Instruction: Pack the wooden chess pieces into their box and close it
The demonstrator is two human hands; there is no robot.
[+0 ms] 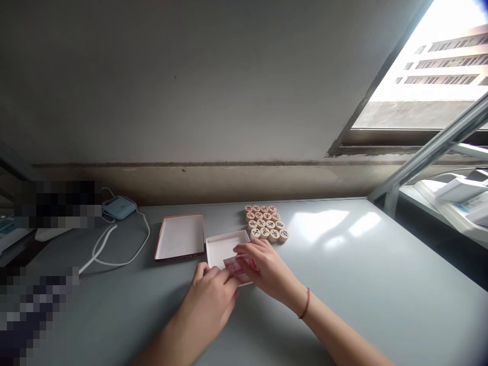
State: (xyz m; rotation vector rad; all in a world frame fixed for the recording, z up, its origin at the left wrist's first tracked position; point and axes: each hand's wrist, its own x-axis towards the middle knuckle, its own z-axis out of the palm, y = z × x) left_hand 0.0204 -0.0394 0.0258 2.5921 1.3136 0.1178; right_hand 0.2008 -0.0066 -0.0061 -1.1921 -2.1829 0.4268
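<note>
Grey tabletop is seen in the head view, set against a wall; daylight is admitted by a window at right and reflected on the surface. Round, character-marked wooden pieces are grouped beyond the white box; a shallow tray is placed left of it, a blue device and white cable farther left. Reddish sheet, inside the box, is grasped by the right hand. The box's near side is partly covered by the left hand; its grip cannot be determined.

Light-blue device and looping white cable on the left of the counter, beneath a grey wall.
</note>
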